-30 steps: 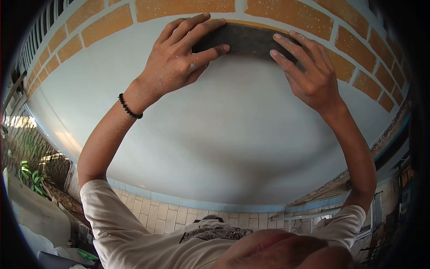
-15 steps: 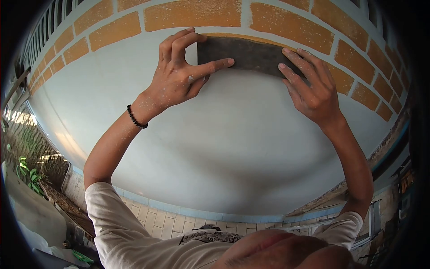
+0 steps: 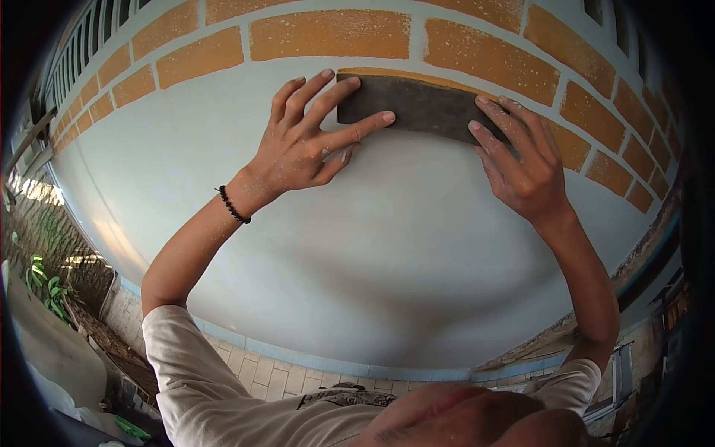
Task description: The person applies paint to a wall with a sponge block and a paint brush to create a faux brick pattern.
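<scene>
A dark grey rectangular pad (image 3: 424, 108) with an orange strip along its upper edge lies flat against the wall, just below a row of orange brick shapes. My left hand (image 3: 302, 145), speckled with pale paint, grips the pad's left end between a fingertip at the upper corner and the thumb on its face. The other left fingers are spread off to the side. At the right end, the fingertips of my right hand (image 3: 527, 167) press on the pad's face and upper edge. What the pad's wall side looks like is hidden.
Painted orange bricks (image 3: 331, 35) with white joints curve across the upper wall. Below them is the smooth pale wall (image 3: 417, 223). Paving tiles (image 3: 268, 372) run along its foot. Plants (image 3: 52, 290) stand at the left, and dark railings (image 3: 89, 33) show at upper left.
My left fingers have straightened and spread, with fewer of them over the pad's upper edge. The scene sits slightly lower in view. The pad keeps its place on the wall.
</scene>
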Motion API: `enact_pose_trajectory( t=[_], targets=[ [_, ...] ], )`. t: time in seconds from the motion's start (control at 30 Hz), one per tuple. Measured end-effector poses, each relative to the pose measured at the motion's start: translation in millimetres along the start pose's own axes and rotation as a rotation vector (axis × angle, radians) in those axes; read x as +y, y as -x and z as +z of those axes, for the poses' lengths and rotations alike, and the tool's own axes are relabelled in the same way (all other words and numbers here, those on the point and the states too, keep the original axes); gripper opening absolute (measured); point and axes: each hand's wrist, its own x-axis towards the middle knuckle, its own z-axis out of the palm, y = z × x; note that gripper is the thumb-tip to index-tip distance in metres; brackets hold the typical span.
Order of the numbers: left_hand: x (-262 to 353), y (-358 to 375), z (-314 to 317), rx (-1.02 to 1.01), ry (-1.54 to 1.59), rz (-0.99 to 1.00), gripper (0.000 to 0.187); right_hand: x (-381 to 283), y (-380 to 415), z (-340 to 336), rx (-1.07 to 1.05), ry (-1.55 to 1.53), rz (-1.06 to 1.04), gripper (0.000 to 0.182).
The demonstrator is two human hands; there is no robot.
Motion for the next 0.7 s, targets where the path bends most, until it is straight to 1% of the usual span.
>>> enact_pose_trajectory(
  t=[0.1, 0.33, 0.5, 0.6, 0.7],
  targets=[
    [-0.5, 9.3, 11.5, 0.028, -0.052, 0.013, 0.060, -1.4, 0.0, 0.8, 0.002, 0.000, 0.003, 0.029],
    [-1.0, 14.8, 25.9, 0.053, -0.059, 0.016, 0.057, -4.8, -1.1, 3.3, 0.001, -0.002, 0.025, 0.031],
    [-2.4, 12.6, 27.2, 0.101, -0.037, 0.017, 0.058, -4.6, -1.4, 4.6, -0.005, 0.004, 0.024, 0.034],
    [3.3, 7.5, 19.0, 0.095, 0.031, -0.031, 0.061, -4.8, -2.4, 2.4, -0.011, -0.013, 0.040, 0.038],
    [5.0, -3.0, 8.8, 0.112, -0.009, -0.031, 0.065, -4.9, -0.9, 1.7, -0.026, -0.018, 0.070, 0.041]
  ],
)
